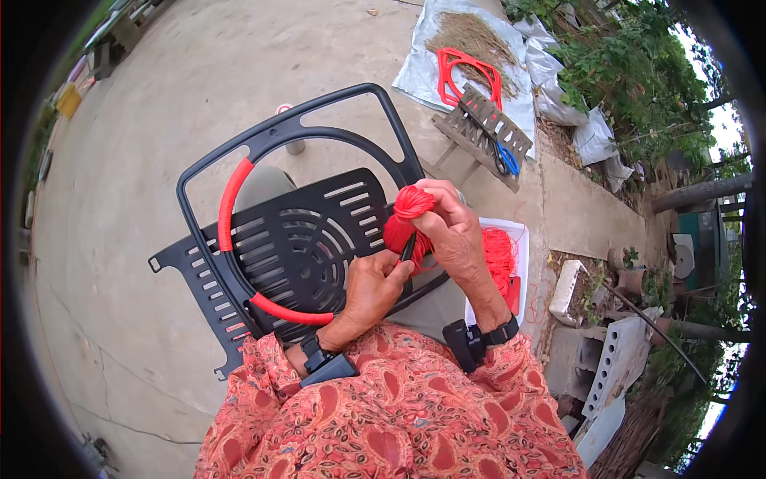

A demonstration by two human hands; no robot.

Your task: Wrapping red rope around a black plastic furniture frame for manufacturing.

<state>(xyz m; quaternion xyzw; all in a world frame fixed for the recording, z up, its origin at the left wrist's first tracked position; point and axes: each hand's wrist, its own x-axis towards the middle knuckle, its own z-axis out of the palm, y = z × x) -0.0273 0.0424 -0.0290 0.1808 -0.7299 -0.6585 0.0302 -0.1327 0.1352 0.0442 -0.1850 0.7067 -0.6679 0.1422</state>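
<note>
A black frame (396,120) with a round inner ring lies tilted across my lap. Red cord wraps (232,209) the ring's left side, and a second red wrapping (289,310) covers its lower part. My left hand (373,289) is closed on the ring's right side, its thumb pressed near the bare black bar. Above it, my right hand (455,231) grips a bundle of red cord (413,203) between thumb and fingers. More of the bundle hangs behind the bar, partly hidden by my hands.
Beneath the frame is a black slatted panel (307,239). A white tray (523,239) with red cord stands to my right. Ahead, a small wooden stool (471,132) carries blue-handled scissors (506,160) and a red frame (449,76). White sacks (594,136) and plants line the right side.
</note>
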